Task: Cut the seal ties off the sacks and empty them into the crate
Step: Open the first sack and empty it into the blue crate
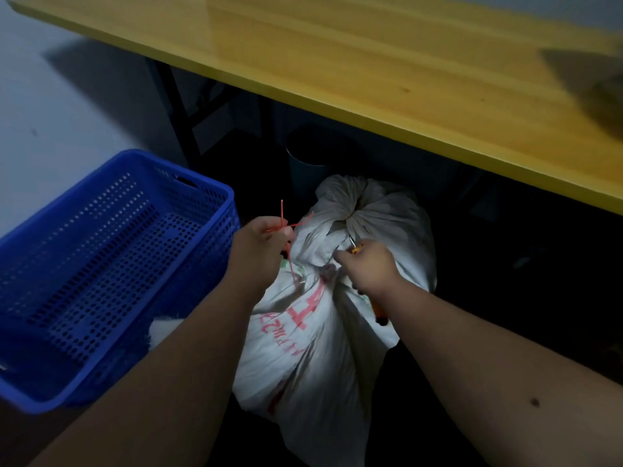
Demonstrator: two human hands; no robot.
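A white woven sack (313, 348) with red print stands on the dark floor in front of me. A second white sack (381, 210), its neck bunched shut, stands right behind it. My left hand (259, 247) pinches thin red seal ties (282, 214) at the near sack's left side. My right hand (367, 267) grips a cutting tool with orange handles (379, 315); its metal tip (352, 242) points at the sack's gathered neck. A blue perforated plastic crate (111, 264) stands to the left, with something white low at its near right side.
A yellow wooden table (404, 72) runs across the top, its edge overhanging the sacks. Black table legs (178, 106) and a dark round bin (306, 163) are underneath in shadow. Pale floor lies at the far left.
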